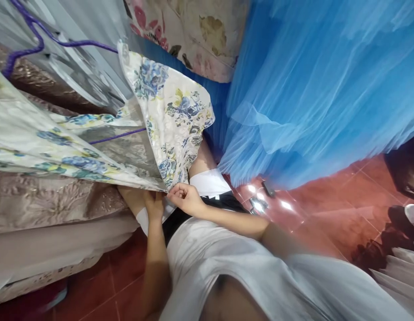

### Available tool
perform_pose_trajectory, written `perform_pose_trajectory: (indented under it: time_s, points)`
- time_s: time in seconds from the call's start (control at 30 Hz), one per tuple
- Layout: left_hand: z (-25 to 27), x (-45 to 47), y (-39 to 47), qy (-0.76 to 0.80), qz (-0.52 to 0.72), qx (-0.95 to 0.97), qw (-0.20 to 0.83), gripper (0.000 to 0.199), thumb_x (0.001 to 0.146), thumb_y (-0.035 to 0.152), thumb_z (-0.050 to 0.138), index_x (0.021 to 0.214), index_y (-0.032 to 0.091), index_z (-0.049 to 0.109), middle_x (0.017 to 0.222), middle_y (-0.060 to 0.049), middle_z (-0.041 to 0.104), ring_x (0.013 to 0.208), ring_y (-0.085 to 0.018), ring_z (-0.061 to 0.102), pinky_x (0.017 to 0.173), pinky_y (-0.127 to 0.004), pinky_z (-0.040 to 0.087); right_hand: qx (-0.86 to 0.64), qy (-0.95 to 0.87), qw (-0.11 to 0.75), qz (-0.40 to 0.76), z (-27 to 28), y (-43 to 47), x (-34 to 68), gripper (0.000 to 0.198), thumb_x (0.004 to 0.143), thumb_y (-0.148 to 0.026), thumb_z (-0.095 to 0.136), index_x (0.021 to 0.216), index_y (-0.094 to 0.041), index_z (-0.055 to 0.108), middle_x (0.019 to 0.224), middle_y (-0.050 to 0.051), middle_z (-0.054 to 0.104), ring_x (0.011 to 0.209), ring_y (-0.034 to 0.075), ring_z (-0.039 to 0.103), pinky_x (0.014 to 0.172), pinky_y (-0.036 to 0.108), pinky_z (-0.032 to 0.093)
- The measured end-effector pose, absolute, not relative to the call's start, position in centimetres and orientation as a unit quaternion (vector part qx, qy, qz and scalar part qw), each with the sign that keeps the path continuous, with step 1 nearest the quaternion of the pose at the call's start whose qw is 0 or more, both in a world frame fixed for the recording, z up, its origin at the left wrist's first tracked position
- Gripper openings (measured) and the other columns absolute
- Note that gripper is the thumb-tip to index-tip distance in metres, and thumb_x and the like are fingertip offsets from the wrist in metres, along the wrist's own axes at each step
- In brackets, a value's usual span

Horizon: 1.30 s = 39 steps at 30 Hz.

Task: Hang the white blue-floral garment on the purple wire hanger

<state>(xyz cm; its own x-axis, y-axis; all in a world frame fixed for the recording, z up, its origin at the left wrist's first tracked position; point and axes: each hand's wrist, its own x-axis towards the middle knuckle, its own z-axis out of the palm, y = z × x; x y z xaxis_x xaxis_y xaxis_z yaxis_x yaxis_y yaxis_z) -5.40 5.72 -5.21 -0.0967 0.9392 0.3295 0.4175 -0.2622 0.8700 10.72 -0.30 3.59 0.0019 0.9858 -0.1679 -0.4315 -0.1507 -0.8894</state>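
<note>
Well, furthest to the left I saw a purple hanger [83, 43], one arm of it reaching over to a pale shoulder of the white blue-flowered garment [175, 118]. Below it hung rosy-beige lace fabric [36, 200], its raised flower pattern catching the light, and lower down came a plain pale cloth [69, 245]. The blue-flowered garment stretched from that left side across to the person's lap, drawn to a point between the thighs, and a thin purple bar [118, 135] showed in the gap between its layers. Next came the person's left hand [154, 206], close against that gathered point; its fingertips were partly hidden, so I couldn't tell whether they were pressed together on the cloth. Just beside it, the right hand [187, 200] had thumb and forefinger pinching the garment's edge right at the point, with the other fingers curled in. The person wore a whitish top [223, 245] and black shorts with white bands [227, 203]. Up above, a cream cloth printed with pink flowers [187, 35] hung near the garment. Then blue tulle [310, 89] filled the upper right, spilling down towards shiny red floor tiles [324, 223], and at the far right edge stood out a white pleated cloth [399, 272].
</note>
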Motion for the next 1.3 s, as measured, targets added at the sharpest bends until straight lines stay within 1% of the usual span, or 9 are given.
perform_pose_trajectory:
  time_s: [0.07, 0.13, 0.27, 0.33, 0.43, 0.67, 0.87, 1.07, 1.3]
  points:
    - [-4.6, -4.9, 4.1, 0.562, 0.557, 0.568, 0.226, 0.047, 0.100, 0.055, 0.046, 0.126, 0.016, 0.053, 0.112, -0.012, 0.064, 0.103, -0.023, 0.063, 0.096, -0.040, 0.052, -0.430, -0.330, 0.571, 0.617, 3.4, -0.2, 10.6, 0.026, 0.072, -0.041, 0.074, 0.075, -0.019, 0.059, 0.052, -0.009, 0.046, 0.048, 0.008, 0.035, 0.047, 0.023, 0.024]
    - [-3.8, -3.9, 2.4, 0.549, 0.587, 0.557, 0.213, 0.048, 0.100, 0.054, 0.045, 0.129, 0.017, 0.051, 0.109, -0.011, 0.063, 0.097, -0.021, 0.064, 0.090, -0.037, 0.053, -0.428, -0.336, 0.575, 0.611, 3.2, -0.1, 10.4, 0.025, 0.073, -0.040, 0.071, 0.074, -0.020, 0.058, 0.052, -0.009, 0.046, 0.047, 0.008, 0.035, 0.047, 0.023, 0.024]
    - [-2.5, -2.0, 1.6, 0.534, 0.524, 0.621, 0.233, 0.034, 0.092, 0.051, 0.062, 0.096, 0.017, 0.059, 0.086, -0.004, 0.063, 0.079, -0.018, 0.062, 0.076, -0.030, 0.052, -0.423, -0.350, 0.572, 0.609, 3.1, -0.1, 10.2, 0.020, 0.072, -0.037, 0.069, 0.072, -0.020, 0.058, 0.052, -0.008, 0.047, 0.047, 0.008, 0.038, 0.048, 0.023, 0.027]
    - [-2.2, -2.0, 2.3, 0.550, 0.526, 0.602, 0.241, 0.034, 0.096, 0.051, 0.056, 0.085, 0.018, 0.056, 0.074, -0.001, 0.059, 0.069, -0.015, 0.058, 0.068, -0.027, 0.050, -0.428, -0.356, 0.572, 0.603, 3.1, -0.1, 10.4, 0.019, 0.073, -0.036, 0.067, 0.072, -0.020, 0.058, 0.051, -0.008, 0.046, 0.047, 0.008, 0.038, 0.048, 0.023, 0.028]
    - [-1.8, -2.8, 2.9, 0.569, 0.575, 0.528, 0.260, 0.034, 0.101, 0.050, 0.047, 0.087, 0.019, 0.053, 0.070, 0.001, 0.056, 0.058, -0.012, 0.054, 0.060, -0.024, 0.047, -0.450, -0.364, 0.580, 0.573, 3.2, -0.1, 10.9, 0.017, 0.075, -0.035, 0.066, 0.073, -0.020, 0.058, 0.052, -0.008, 0.047, 0.047, 0.009, 0.037, 0.048, 0.023, 0.028]
    - [-0.7, -1.5, 1.4, 0.489, 0.526, 0.670, 0.188, 0.014, 0.096, 0.032, 0.059, 0.100, 0.019, 0.063, 0.094, -0.007, 0.069, 0.088, -0.020, 0.067, 0.082, -0.032, 0.054, -0.465, -0.368, 0.563, 0.576, 3.9, -0.1, 10.9, 0.029, 0.077, -0.047, 0.070, 0.076, -0.020, 0.062, 0.049, -0.006, 0.051, 0.045, 0.010, 0.042, 0.047, 0.024, 0.035]
    - [1.0, 0.4, 1.7, 0.468, 0.504, 0.710, 0.153, 0.008, 0.096, 0.025, 0.054, 0.092, 0.020, 0.059, 0.085, -0.006, 0.066, 0.082, -0.019, 0.065, 0.079, -0.032, 0.053, -0.467, -0.343, 0.596, 0.556, 6.3, 0.1, 11.2, 0.025, 0.074, -0.041, 0.073, 0.076, -0.017, 0.065, 0.042, -0.008, 0.049, 0.038, 0.008, 0.038, 0.043, 0.023, 0.032]
    - [0.8, 1.2, 0.3, 0.428, 0.458, 0.760, 0.171, 0.008, 0.094, 0.019, 0.050, 0.096, 0.020, 0.058, 0.087, -0.008, 0.067, 0.082, -0.021, 0.065, 0.077, -0.033, 0.053, -0.438, -0.362, 0.693, 0.444, 12.5, 3.1, 11.5, 0.014, 0.078, -0.031, 0.069, 0.076, -0.017, 0.068, 0.044, -0.008, 0.050, 0.037, 0.007, 0.038, 0.040, 0.022, 0.030]
    - [1.0, 1.8, 1.3, 0.424, 0.416, 0.778, 0.202, 0.007, 0.091, 0.015, 0.054, 0.089, 0.021, 0.057, 0.087, -0.007, 0.067, 0.085, -0.023, 0.065, 0.078, -0.035, 0.052, -0.348, -0.449, 0.719, 0.401, 19.2, 11.4, 11.4, 0.030, 0.085, -0.045, 0.071, 0.073, -0.020, 0.061, 0.048, -0.007, 0.048, 0.039, 0.007, 0.040, 0.040, 0.021, 0.034]
